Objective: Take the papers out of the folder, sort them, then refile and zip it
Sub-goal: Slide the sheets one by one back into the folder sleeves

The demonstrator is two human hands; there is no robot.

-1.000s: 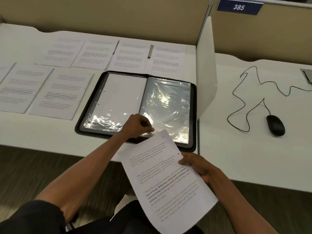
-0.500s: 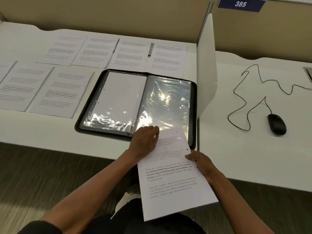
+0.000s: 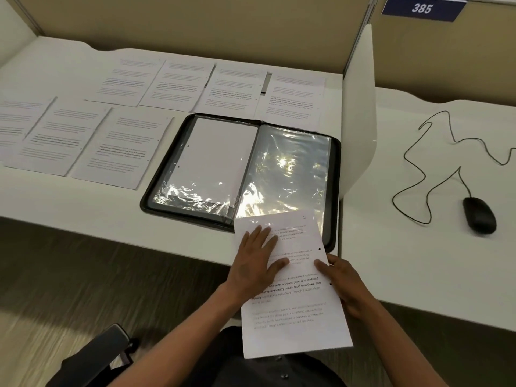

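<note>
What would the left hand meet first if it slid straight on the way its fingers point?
Probably the right-hand plastic sleeve of the open folder. The left hand lies flat on the sheet, fingers pointing up-right toward it.

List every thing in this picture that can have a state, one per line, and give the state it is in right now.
folder: unzipped, lying open flat on the desk
left sleeve: holds a white sheet
right sleeve: looks empty; glare hides part
sheet: its top edge at the right sleeve's near end
left hand: flat, pressing on the sheet
right hand: grips the sheet's right edge
sorted papers: laid out face up in rows
mouse: idle, untouched
</note>
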